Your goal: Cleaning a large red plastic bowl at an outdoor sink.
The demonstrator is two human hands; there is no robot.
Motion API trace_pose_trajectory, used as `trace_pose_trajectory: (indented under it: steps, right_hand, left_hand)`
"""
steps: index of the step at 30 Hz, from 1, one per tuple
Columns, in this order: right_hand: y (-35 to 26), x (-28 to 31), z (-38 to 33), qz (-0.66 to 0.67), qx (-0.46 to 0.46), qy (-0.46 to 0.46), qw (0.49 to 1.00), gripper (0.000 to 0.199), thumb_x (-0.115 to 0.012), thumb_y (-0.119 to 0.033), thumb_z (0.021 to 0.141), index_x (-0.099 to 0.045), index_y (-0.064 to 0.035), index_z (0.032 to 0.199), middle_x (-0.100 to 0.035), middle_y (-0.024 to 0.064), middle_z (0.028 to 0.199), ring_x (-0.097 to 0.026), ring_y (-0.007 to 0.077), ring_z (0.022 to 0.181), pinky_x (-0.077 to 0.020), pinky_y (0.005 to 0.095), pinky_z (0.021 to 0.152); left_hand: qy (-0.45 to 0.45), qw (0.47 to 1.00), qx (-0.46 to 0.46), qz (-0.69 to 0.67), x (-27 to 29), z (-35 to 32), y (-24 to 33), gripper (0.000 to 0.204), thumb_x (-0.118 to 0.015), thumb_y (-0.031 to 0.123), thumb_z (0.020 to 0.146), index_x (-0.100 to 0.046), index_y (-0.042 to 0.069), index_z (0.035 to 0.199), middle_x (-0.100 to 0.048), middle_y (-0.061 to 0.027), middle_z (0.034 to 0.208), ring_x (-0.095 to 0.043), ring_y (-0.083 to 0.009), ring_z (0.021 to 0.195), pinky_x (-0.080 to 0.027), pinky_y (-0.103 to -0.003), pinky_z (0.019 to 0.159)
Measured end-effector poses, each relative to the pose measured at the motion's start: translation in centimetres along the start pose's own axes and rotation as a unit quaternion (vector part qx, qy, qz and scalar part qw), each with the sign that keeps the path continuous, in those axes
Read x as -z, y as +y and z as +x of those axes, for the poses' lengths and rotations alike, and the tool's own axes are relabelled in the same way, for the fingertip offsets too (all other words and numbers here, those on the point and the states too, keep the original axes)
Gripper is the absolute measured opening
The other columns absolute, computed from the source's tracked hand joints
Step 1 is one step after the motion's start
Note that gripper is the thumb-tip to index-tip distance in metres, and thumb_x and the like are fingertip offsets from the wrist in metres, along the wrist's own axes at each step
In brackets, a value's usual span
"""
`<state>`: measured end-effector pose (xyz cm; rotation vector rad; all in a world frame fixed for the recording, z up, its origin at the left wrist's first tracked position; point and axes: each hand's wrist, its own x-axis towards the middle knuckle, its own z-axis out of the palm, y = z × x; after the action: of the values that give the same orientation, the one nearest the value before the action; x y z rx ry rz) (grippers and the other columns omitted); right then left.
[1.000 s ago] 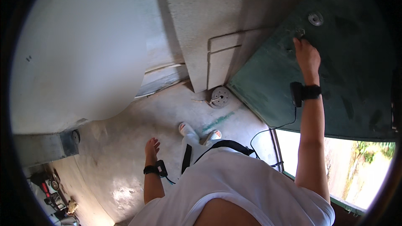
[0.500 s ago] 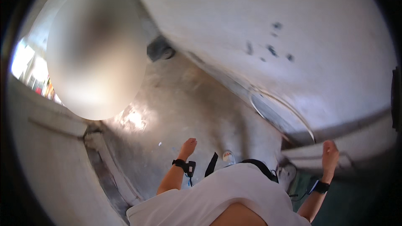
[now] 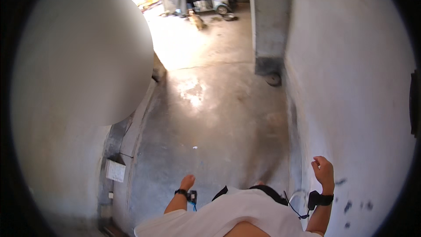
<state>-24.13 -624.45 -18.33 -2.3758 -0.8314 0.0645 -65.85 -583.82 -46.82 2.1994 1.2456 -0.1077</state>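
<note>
Concrete floor [image 3: 210, 118] runs up the middle of the view, grey and patchy, with a bright sunlit stretch at its far end. The left hand [image 3: 187, 181] hangs low over it, holding nothing; its fingers point down and away, so whether they are loose or curled cannot be told. A dark wristband [image 3: 181, 192] sits on that wrist, with a small black unit [image 3: 193, 196] and a thin blue cord hanging beside it.

The right hand [image 3: 323, 171] is raised close to the pale plastered wall [image 3: 351, 83] on the right, fingers curled loosely inward and grasping nothing; whether it touches the wall cannot be told. A black band with a box-shaped unit [image 3: 319, 199] is strapped to its wrist, and a thin dark cable loops down from it toward the white shirt [image 3: 237, 217].

A round metal bowl [image 3: 230, 16] lies on the ground far off, contents too small to see. Near it stands a small three-wheeled vehicle with a red top [image 3: 215, 0], and a tan dog [image 3: 196, 19] is on the sunlit ground. A dark round object [image 3: 272, 79] rests at the foot of a grey pillar [image 3: 268, 22]; its kind is unclear.

Low on the left wall, a pale square block [image 3: 115, 170] juts out, unmarked as far as shows. A large blurred oval covers the upper left, hiding everything behind it. The person's legs and feet are hidden beneath the shirt.
</note>
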Motion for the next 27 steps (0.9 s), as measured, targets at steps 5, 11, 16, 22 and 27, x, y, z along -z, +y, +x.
trace_pose_trajectory:
  steps: [5,11,16,22,27]
  right_hand:
    - [-4.8,-7.2,16.4,0.026,0.16,-0.119,0.98,0.017,-0.057,-0.011,0.074,-0.059,-0.0013,0.088,-0.06,0.0143,0.082,-0.06,0.0262,0.072,-0.0474,0.0321,0.063]
    - [-10.5,-17.8,31.4,0.071,0.323,-0.14,0.933,0.016,-0.053,-0.006,0.071,-0.06,-0.0036,0.086,-0.061,0.0136,0.084,-0.058,0.0296,0.074,-0.047,0.0343,0.066]
    - [-13.8,-23.4,41.6,0.057,0.309,-0.172,0.934,0.017,-0.051,-0.005,0.071,-0.06,-0.005,0.085,-0.061,0.0137,0.083,-0.058,0.031,0.076,-0.0467,0.0366,0.067]
    - [-15.9,-24.3,54.2,0.033,0.221,-0.168,0.96,0.022,-0.05,-0.011,0.075,-0.058,-0.0045,0.095,-0.06,0.0146,0.088,-0.057,0.0311,0.081,-0.0461,0.037,0.072]
    - [-17.5,-25.4,66.4,0.053,0.254,0.064,0.964,0.067,-0.045,-0.046,0.083,-0.025,-0.0028,0.131,-0.031,0.0181,0.131,-0.031,0.0322,0.12,-0.0284,0.0387,0.096]
  left_hand:
    - [0.089,0.944,0.258,-0.185,-4.5,-7.1,-11.5,0.034,-0.046,0.03,0.076,-0.059,0.003,0.093,-0.059,-0.0191,0.091,-0.055,-0.0352,0.088,-0.042,-0.041,0.076]
    - [-0.14,0.955,0.141,0.222,-6.7,-10.4,-12.3,0.02,-0.061,0.027,0.064,-0.062,0.01,0.075,-0.061,-0.0112,0.076,-0.059,-0.0303,0.075,-0.048,-0.043,0.064]
    - [-0.145,0.97,0.095,0.17,-1.4,0.2,-12.3,0.024,-0.053,0.032,0.069,-0.062,0.01,0.071,-0.062,-0.0108,0.075,-0.06,-0.0289,0.075,-0.049,-0.041,0.063]
    - [0.228,0.924,0.243,-0.188,16.2,26.7,0.5,0.031,-0.047,0.021,0.081,-0.052,0.0,0.104,-0.056,-0.0201,0.099,-0.054,-0.0341,0.092,-0.042,-0.039,0.08]
    - [0.42,0.885,0.067,-0.188,31.6,44.6,14.9,0.047,-0.042,0.028,0.088,-0.034,0.001,0.126,-0.035,-0.0171,0.129,-0.032,-0.0284,0.121,-0.026,-0.034,0.099]
